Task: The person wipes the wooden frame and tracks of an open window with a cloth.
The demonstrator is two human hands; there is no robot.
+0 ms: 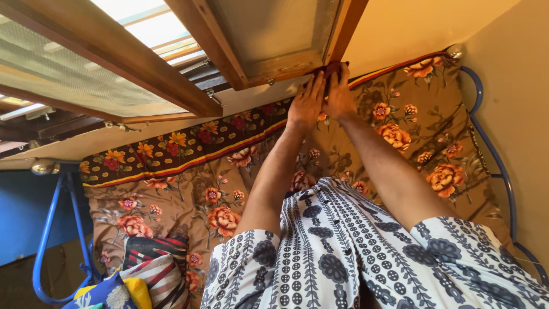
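1. Both hands are up at the wooden window frame (286,66), side by side.
2. Left hand (307,104) and right hand (338,94) press a dark red cloth (331,67) against its lower corner.
3. Below: a floral bedsheet (400,131).

Home bedroom: floral-sheeted bed (189,194), pillows (151,266), wooden window (269,40).

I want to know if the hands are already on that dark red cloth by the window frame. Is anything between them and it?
Nothing visible. The left hand and right hand both press on the dark red cloth at the corner of the wooden window frame, above the floral bedspread.
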